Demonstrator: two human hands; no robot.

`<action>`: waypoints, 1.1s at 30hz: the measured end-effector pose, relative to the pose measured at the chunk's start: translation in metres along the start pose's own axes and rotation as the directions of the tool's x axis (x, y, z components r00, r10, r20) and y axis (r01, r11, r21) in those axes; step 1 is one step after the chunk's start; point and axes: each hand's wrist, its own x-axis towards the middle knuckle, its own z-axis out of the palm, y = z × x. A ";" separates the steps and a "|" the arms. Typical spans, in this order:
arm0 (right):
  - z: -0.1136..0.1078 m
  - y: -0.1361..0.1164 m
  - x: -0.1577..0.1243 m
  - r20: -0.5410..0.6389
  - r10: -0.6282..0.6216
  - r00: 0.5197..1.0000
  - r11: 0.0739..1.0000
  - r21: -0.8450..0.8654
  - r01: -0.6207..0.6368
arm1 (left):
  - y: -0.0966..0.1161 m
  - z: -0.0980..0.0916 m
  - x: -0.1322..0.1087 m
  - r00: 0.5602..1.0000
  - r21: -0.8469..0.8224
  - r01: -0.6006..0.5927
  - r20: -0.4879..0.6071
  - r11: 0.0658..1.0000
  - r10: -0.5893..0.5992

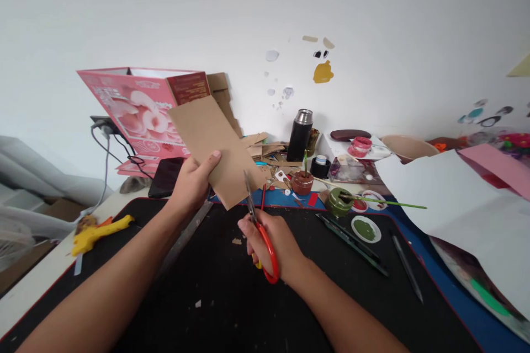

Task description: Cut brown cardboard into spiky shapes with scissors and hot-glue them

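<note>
Scissors held against the edge of a raised cardboard sheet

The left forearm reaches in from the near left and slants up and away over the black mat [232,303], its hand [192,182] lifted above the far part of the mat. The right forearm comes from the near right, and the right hand [269,242] is turned inward, knuckles toward the left.

The left hand pinches the brown cardboard sheet [219,143] at its left edge, thumb flat on the facing side. The sheet tilts, its far end leaning left and its near corner hanging over the mat. The right hand is curled around the scissors [264,233], whose red handle loops out past the hand on the right. Their blades point away and slightly left, crossing the sheet's near edge right of the near corner; the left thumb lies farther left, well clear of the tip.

The other left fingers are hidden behind the cardboard. One blade shows on the facing side; whether the second lies behind the sheet is hard to tell, as is how far apart the blades stand. Which right fingers sit in which loop cannot be made out. A steel ruler [186,237] is partly covered by the left forearm, and the sheet hides part of the pink carton [141,110] at the far left. Both forearms are cut off at the near edge.
</note>
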 end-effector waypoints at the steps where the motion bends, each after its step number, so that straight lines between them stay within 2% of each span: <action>1: 0.000 0.000 0.000 0.011 -0.009 1.000 1.000 0.013 0.009 | 0.000 -0.001 0.000 1.000 0.005 0.005 -0.001 1.000 -0.005; 9: 0.000 0.008 0.004 0.079 -0.074 0.994 0.995 0.079 0.067 | 0.004 -0.005 0.000 1.000 0.025 0.026 0.005 0.999 -0.026; 16: 0.001 0.014 0.005 0.111 -0.033 0.993 0.990 0.140 0.017 | 0.007 -0.004 0.000 0.999 0.038 0.022 0.026 0.999 -0.023; 22: -0.004 0.012 0.004 0.141 -0.053 0.989 0.996 0.084 0.042 | 0.011 -0.002 -0.002 0.998 0.021 0.057 -0.011 0.998 -0.057; 27: -0.006 0.012 0.004 0.132 -0.028 0.991 0.999 0.031 0.024 | 0.011 -0.004 -0.001 0.998 0.025 0.059 0.012 0.998 -0.060; 33: -0.003 0.002 0.003 0.129 0.015 0.992 0.992 0.120 -0.031 | 0.011 -0.005 0.000 0.996 0.067 0.088 0.023 0.994 -0.090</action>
